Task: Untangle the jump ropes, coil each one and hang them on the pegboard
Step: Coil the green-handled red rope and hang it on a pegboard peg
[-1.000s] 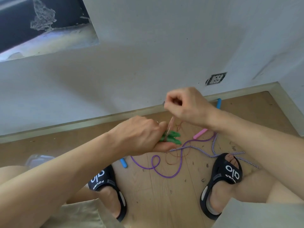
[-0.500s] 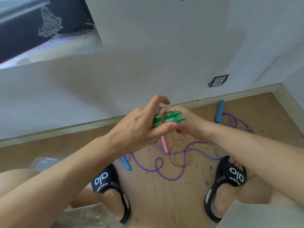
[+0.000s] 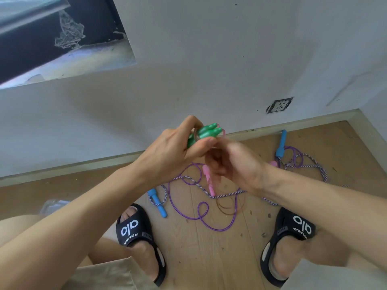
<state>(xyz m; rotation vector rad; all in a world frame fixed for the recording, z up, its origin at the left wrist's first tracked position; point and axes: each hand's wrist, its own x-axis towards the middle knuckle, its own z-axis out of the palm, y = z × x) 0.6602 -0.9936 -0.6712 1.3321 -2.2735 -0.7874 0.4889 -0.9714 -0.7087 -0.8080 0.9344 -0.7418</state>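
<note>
While gripping the green handles [image 3: 206, 132] between thumb and curled fingers, left hand [image 3: 171, 151] raised at centre frame, handles pointing toward 2 o'clock, side by side, with brownish cord [image 3: 196, 135] wound round them. Right hand [image 3: 234, 166] just at 4 o'clock of the left, touching it, fingers curled downward; whether pinching the cord or merely bent, cannot tell. Below, on the wood floor [image 3: 209, 258]: pink handle [image 3: 209, 181] under the right fingers, purple rope [image 3: 201, 214] looping toward 6 o'clock, striped rope [image 3: 303, 160] trailing to 3 o'clock, crossing the purple one. One blue handle [image 3: 159, 203] at 7 o'clock of the hands, another [image 3: 281, 143] at 3 o'clock near the skirting. Loose brown cord loops [image 3: 228, 208] lying over the purple rope. Black sandals at 7 o'clock [image 3: 138, 233] and 5 o'clock [image 3: 293, 233]. Socket [image 3: 279, 105] on the wall at 2 o'clock.
</note>
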